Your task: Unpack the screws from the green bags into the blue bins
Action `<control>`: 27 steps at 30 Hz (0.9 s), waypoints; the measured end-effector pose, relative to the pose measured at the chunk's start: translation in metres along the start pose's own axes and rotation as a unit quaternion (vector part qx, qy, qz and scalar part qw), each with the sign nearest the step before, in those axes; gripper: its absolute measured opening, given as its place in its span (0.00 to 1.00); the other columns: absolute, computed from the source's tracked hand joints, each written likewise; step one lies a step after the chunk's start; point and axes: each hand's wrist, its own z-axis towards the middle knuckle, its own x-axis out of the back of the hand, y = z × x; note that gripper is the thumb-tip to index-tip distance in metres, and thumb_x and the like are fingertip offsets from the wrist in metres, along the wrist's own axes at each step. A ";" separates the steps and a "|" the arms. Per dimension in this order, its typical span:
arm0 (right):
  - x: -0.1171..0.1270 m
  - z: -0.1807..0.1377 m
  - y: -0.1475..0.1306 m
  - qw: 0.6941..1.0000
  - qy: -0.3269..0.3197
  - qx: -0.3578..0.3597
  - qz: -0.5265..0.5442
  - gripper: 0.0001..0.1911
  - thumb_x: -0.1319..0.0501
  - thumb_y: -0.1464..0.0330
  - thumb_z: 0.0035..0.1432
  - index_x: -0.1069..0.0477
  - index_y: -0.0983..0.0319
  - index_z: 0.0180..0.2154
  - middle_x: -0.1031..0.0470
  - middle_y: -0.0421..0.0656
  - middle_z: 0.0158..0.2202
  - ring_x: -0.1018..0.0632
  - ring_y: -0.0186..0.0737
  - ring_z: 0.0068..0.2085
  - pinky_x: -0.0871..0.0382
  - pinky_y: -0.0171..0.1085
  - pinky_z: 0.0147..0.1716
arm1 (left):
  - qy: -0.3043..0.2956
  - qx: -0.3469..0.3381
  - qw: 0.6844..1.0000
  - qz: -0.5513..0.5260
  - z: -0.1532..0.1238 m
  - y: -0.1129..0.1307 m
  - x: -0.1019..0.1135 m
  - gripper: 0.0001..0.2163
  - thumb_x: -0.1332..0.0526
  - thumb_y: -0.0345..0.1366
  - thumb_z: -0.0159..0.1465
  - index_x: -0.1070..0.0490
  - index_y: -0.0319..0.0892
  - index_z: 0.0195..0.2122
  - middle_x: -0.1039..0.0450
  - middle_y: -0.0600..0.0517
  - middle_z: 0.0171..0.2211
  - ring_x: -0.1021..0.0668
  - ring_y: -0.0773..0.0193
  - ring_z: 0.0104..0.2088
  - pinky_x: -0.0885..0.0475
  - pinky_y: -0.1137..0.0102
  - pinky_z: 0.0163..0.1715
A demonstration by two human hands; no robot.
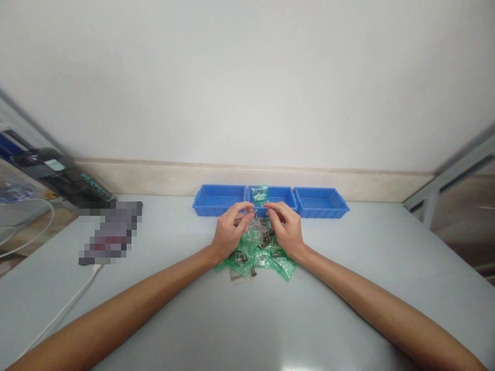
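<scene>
My left hand (231, 229) and my right hand (286, 226) face each other above a pile of small plastic bags (251, 242). Fingers and thumb are drawn together in a pinch on both hands. What they grip is too small to make out; a metal screw (255, 215) shows between them. Green-tinted and clear bags overlap in the pile, with dark metal screws (242, 256) in or on them. One more screw (253, 272) is at the near edge. Just beyond my fingertips, a green bag (260, 195) of small pale pieces lies in the middle blue bin (284, 197).
A left blue bin (220, 198) and a right blue bin (320, 201) flank the middle one along the wall. On the left lie a blurred-out flat device (112, 232) and its white cable (64, 304). A black object (73, 178) leans near metal framing. Another metal frame (444, 180) stands right.
</scene>
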 end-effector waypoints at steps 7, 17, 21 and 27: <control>0.012 0.020 -0.011 0.987 -0.145 0.058 -0.032 0.12 0.41 0.75 0.60 0.23 0.59 0.43 0.23 0.43 0.38 0.25 0.36 0.35 0.29 0.37 0.36 | 0.007 0.008 0.999 -0.046 -0.002 -0.005 -0.001 0.09 0.42 0.36 0.66 0.36 0.44 0.47 0.28 0.54 0.37 0.29 0.78 0.19 0.33 0.80 0.19; 0.020 0.024 -0.011 0.964 -0.150 0.182 -0.126 0.09 0.44 0.68 0.65 0.26 0.63 0.38 0.24 0.45 0.36 0.24 0.37 0.35 0.30 0.36 0.35 | -0.010 0.003 0.999 -0.045 -0.003 -0.003 -0.001 0.09 0.43 0.36 0.67 0.36 0.43 0.47 0.27 0.52 0.38 0.27 0.76 0.20 0.32 0.80 0.19; 0.042 0.045 -0.020 0.948 -0.153 0.104 -0.260 0.12 0.45 0.67 0.64 0.28 0.64 0.30 0.25 0.44 0.29 0.27 0.37 0.29 0.37 0.35 0.30 | 0.002 0.012 0.999 -0.035 -0.003 0.001 0.001 0.08 0.45 0.37 0.68 0.35 0.42 0.46 0.26 0.51 0.39 0.27 0.76 0.21 0.31 0.79 0.20; 0.085 0.079 -0.004 0.864 -0.161 -0.081 -0.470 0.18 0.48 0.64 0.64 0.24 0.64 0.30 0.21 0.49 0.31 0.23 0.45 0.33 0.41 0.36 0.29 | -0.005 0.011 1.000 -0.023 -0.001 0.004 0.001 0.07 0.45 0.36 0.68 0.34 0.41 0.44 0.27 0.52 0.36 0.27 0.75 0.21 0.32 0.78 0.20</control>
